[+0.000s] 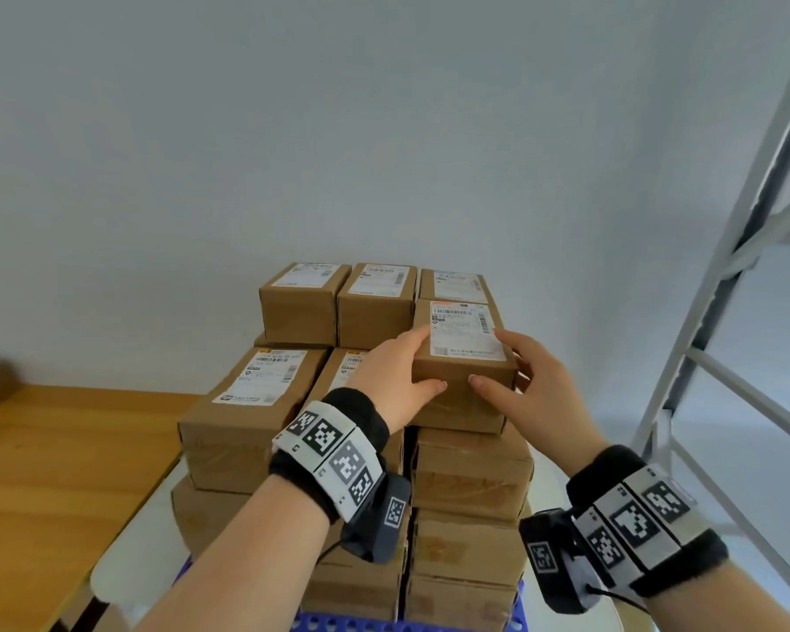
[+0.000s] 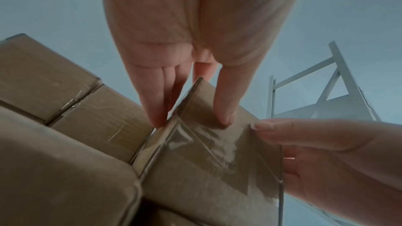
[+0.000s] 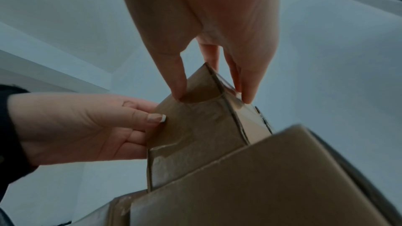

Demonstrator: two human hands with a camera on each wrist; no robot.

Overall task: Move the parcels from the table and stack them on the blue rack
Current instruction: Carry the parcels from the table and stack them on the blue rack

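A brown cardboard parcel point(image 1: 466, 394) with a white shipping label is held at the top of the front right column of parcels, on the blue rack point(image 1: 338, 624). My left hand point(image 1: 397, 371) grips its left side, with the thumb on the near face. On the other side, my right hand point(image 1: 521, 380) grips it the same way. I cannot tell whether the parcel rests on the parcel below point(image 1: 470, 472) or hangs just above it. The left wrist view has the parcel point(image 2: 206, 152) between the thumb and fingers of my left hand point(image 2: 191, 123). The right wrist view has my right hand point(image 3: 214, 99) pinching the parcel's point(image 3: 195, 126) upper corner.
Several labelled parcels fill the rack: a front left stack point(image 1: 247, 417) and a taller back row point(image 1: 338, 307). A wooden table point(image 1: 42, 472) lies to the left. A white metal shelf frame point(image 1: 726, 289) stands at the right. A plain wall is behind.
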